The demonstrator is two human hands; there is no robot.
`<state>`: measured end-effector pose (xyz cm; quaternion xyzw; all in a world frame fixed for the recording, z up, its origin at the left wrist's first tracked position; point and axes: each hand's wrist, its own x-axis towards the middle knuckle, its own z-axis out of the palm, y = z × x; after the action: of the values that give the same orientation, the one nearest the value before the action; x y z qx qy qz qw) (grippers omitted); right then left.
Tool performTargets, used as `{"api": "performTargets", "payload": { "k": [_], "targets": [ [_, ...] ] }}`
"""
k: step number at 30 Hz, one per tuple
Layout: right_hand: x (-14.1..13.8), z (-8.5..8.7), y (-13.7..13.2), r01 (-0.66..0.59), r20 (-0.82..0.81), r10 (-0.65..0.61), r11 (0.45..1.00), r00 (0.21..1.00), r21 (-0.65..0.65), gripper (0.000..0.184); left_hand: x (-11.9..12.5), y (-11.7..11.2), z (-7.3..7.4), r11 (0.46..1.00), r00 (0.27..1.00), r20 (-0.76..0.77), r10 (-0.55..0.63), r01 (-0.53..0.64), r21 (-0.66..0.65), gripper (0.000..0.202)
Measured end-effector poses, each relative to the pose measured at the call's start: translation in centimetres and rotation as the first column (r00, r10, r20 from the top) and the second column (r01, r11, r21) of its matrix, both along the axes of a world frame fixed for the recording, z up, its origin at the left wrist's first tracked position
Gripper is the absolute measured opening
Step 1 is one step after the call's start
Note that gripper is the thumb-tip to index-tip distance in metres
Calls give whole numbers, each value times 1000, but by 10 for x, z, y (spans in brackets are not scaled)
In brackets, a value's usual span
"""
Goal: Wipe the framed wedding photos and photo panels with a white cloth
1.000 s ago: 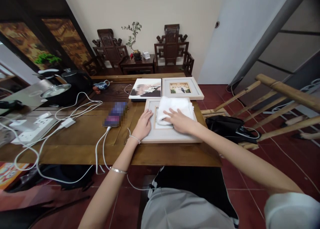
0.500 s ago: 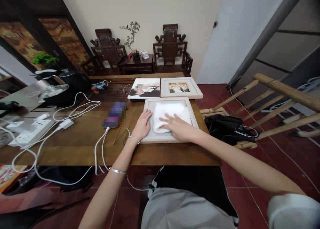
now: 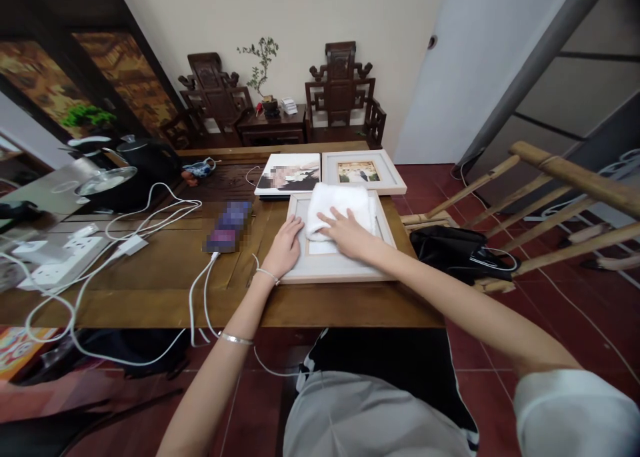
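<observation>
A light wooden picture frame (image 3: 330,277) lies flat near the front edge of the table. Along its left side rests my left hand (image 3: 285,247), fingers stretched out over the frame's border. My right hand (image 3: 350,232) lies spread on a folded white cloth (image 3: 340,200), pressing it against the frame's face from above. The cloth covers the upper middle of this frame and reaches over its far edge. Behind it lie a second wooden frame (image 3: 393,177) with a small photo and a white-edged picture panel (image 3: 295,164), side by side.
Left on the wooden table (image 3: 150,304) are a phone (image 3: 227,226) with white cables, a power strip (image 3: 65,264) and a dark lidded pot (image 3: 110,190). A bamboo chair (image 3: 555,170) holding a black bag (image 3: 450,247) stands to the right.
My right hand has slid the white cloth away from me, toward the frame's far edge, uncovering more of its near part. The left hand stays on the frame's left side.
</observation>
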<state>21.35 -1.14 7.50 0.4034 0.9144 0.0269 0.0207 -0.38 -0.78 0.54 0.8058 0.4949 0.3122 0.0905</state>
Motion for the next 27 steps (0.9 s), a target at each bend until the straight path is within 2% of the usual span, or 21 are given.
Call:
{"api": "performTargets", "payload": {
  "k": [5, 8, 10, 13, 16, 22, 25, 27],
  "targets": [
    [8, 26, -64, -112, 36, 122, 975, 992, -193, 72, 2, -2, 3, 1000, 999, 31, 10, -9, -30, 47],
    [7, 31, -85, -176, 23, 185, 964, 983, -201, 72, 6, -6, 9, 998, 997, 78, 24, -19, -60, 45],
    [3, 27, -85, -186, 8, 190, 967, 982, -172, 70, 8, -9, 14, 996, 992, 121, 44, -33, -87, 50],
    [-9, 16, -70, -167, 10, 170, 978, 985, -122, 61, 11, -13, 18, 991, 976, 201, 83, -60, -117, 58],
    [-21, 10, -44, -167, 6, 167, 985, 986, -35, 49, 12, -17, 20, 990, 956, 272, 114, -85, -116, 62],
    [-39, 14, 14, -57, 37, 54, 994, 998, 95, 44, 12, -18, 22, 994, 957, 276, 87, -66, -84, 64],
    [-43, 16, 27, -17, 41, 12, 992, 999, 122, 42, 12, -17, 21, 994, 959, 267, 94, -78, -72, 61],
    [-45, 16, 23, -5, 48, -1, 993, 999, 116, 42, 11, -17, 20, 994, 959, 266, 97, -82, -69, 61]
  ]
}}
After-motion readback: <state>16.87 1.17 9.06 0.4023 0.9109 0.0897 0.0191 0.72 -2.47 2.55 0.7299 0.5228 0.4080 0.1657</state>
